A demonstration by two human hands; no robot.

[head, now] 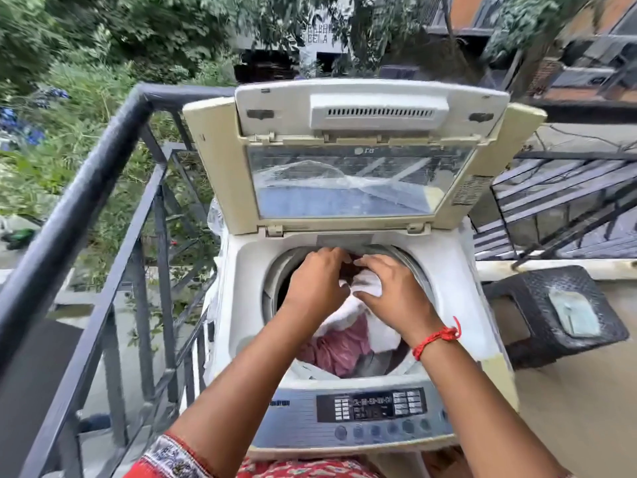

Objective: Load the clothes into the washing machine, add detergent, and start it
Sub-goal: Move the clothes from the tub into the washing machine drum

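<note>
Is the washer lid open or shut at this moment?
Open: the lid stands folded up behind the drum, with clothes visible inside.
</note>
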